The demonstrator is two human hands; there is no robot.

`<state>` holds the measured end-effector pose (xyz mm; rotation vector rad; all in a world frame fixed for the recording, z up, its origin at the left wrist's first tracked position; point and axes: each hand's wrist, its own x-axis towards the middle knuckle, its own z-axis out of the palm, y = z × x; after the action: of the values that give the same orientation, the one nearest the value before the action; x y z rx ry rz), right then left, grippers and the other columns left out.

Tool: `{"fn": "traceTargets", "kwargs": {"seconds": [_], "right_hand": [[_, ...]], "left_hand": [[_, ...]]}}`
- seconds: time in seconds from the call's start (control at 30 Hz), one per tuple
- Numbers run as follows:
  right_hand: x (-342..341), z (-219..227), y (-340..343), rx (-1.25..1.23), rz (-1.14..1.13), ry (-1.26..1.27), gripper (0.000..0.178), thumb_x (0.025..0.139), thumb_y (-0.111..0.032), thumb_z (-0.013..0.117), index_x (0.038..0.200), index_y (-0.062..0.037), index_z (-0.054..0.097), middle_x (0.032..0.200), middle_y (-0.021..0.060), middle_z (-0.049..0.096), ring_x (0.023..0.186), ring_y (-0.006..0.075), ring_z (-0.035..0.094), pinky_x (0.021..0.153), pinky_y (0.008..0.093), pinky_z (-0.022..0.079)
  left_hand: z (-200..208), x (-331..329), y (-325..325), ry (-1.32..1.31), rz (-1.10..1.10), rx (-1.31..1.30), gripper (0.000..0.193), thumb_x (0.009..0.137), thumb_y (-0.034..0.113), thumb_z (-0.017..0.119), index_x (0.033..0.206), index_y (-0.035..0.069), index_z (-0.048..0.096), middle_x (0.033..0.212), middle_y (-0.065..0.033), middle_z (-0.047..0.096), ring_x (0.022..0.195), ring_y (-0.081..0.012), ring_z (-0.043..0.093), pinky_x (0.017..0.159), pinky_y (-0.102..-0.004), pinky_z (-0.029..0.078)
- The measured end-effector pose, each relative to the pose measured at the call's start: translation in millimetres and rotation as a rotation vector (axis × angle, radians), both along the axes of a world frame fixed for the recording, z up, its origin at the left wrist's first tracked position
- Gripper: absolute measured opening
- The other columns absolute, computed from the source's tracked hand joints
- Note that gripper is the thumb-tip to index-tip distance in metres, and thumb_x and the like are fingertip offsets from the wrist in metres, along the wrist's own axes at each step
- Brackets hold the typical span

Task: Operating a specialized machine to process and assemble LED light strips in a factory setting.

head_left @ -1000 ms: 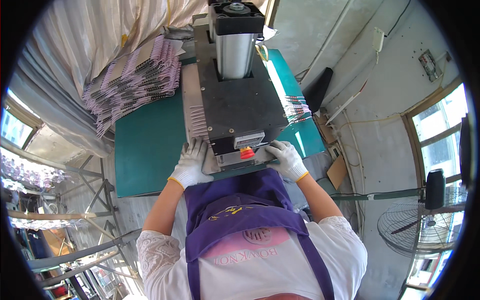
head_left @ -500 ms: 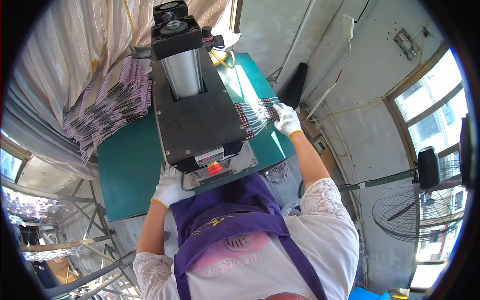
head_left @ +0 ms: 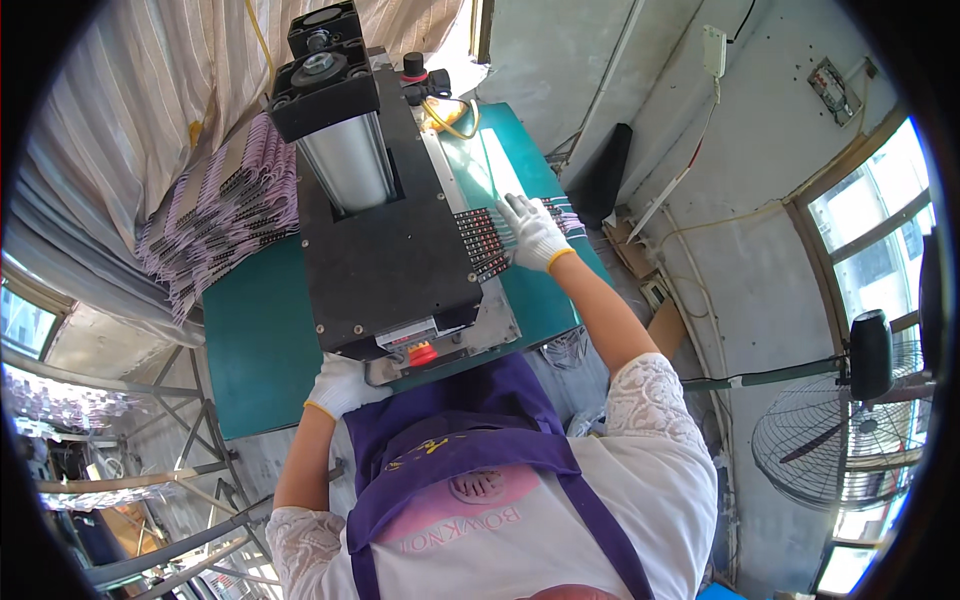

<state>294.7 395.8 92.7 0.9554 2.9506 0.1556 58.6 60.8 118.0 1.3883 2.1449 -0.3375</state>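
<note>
A black press machine (head_left: 385, 255) with a silver cylinder (head_left: 350, 170) and a red knob (head_left: 422, 353) stands on the green tabletop (head_left: 255, 330). From its right side stick out rows of small dark modules joined by pale wires (head_left: 482, 243). My right hand (head_left: 535, 238), in a white glove, lies over these rows with its fingers stretched out, so it is open. More of the rows (head_left: 567, 215) show beyond the hand. At the machine's front left corner is my gloved left hand (head_left: 345, 386). Its fingers are partly hidden by the machine, and whether it grips anything cannot be made out.
A tall pile of similar wired strips (head_left: 225, 205) with purplish wires sits at the left, against a striped curtain (head_left: 130, 130). Yellow tubing (head_left: 460, 125) loops behind the machine. A caged fan (head_left: 840, 430) stands at the right, and metal frames (head_left: 190, 430) at the lower left.
My right hand has moved left toward the machine, its fingers now spread over the rows rather than at their outer ends. My left hand's fingers have drawn down from the machine's side.
</note>
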Motion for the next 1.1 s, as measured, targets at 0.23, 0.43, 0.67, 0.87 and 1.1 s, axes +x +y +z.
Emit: {"fn": "traceTargets", "kwargs": {"seconds": [0.23, 0.43, 0.67, 0.87, 1.1], "right_hand": [[-12, 0, 23, -0.179, 0.047, 0.078, 0.044, 0.075, -0.033, 0.077, 0.115, -0.0146, 0.068, 0.093, 0.0155, 0.072, 0.089, 0.0327, 0.069, 0.084, 0.041, 0.054], [-4, -33, 35, -0.037, 0.128, 0.236, 0.029, 0.074, -0.036, 0.08, 0.095, -0.0164, 0.073, 0.092, 0.0117, 0.072, 0.089, 0.0305, 0.069, 0.081, 0.0405, 0.055], [-11, -28, 30, -0.077, 0.099, 0.335, 0.022, 0.079, -0.026, 0.072, 0.097, -0.0133, 0.072, 0.089, 0.0156, 0.071, 0.088, 0.0329, 0.069, 0.08, 0.042, 0.054], [36, -15, 44, -0.028, -0.044, 0.127, 0.019, 0.083, -0.033, 0.066, 0.087, -0.0162, 0.074, 0.082, 0.0133, 0.071, 0.078, 0.0336, 0.069, 0.071, 0.0439, 0.055], [193, 28, -34, -0.507, -0.59, 0.295, 0.027, 0.076, -0.032, 0.074, 0.077, -0.006, 0.067, 0.079, 0.0192, 0.066, 0.078, 0.037, 0.066, 0.071, 0.0455, 0.052]], "left_hand": [[-28, 8, -31, 0.061, 0.022, 0.419, 0.081, 0.065, 0.048, 0.082, 0.131, 0.01, 0.054, 0.139, -0.024, 0.049, 0.131, -0.0449, 0.043, 0.109, -0.0466, 0.039], [-49, 21, -63, -0.004, 0.076, 0.768, 0.076, 0.075, 0.027, 0.076, 0.14, 0.002, 0.045, 0.147, -0.0238, 0.042, 0.139, -0.0454, 0.033, 0.117, -0.0487, 0.026], [-43, 45, -91, -0.037, 0.2, 0.816, 0.069, 0.078, 0.021, 0.073, 0.139, 0.003, 0.047, 0.149, -0.0206, 0.042, 0.141, -0.0424, 0.033, 0.116, -0.0487, 0.028], [-34, 47, -97, -0.031, 0.207, 0.784, 0.064, 0.078, 0.023, 0.073, 0.136, 0.007, 0.051, 0.147, -0.0191, 0.045, 0.141, -0.0424, 0.034, 0.115, -0.0488, 0.03], [-43, 20, -111, -0.154, 0.203, 0.909, 0.062, 0.08, 0.025, 0.07, 0.137, 0.008, 0.052, 0.146, -0.0177, 0.047, 0.14, -0.0422, 0.036, 0.115, -0.0479, 0.031]]}}
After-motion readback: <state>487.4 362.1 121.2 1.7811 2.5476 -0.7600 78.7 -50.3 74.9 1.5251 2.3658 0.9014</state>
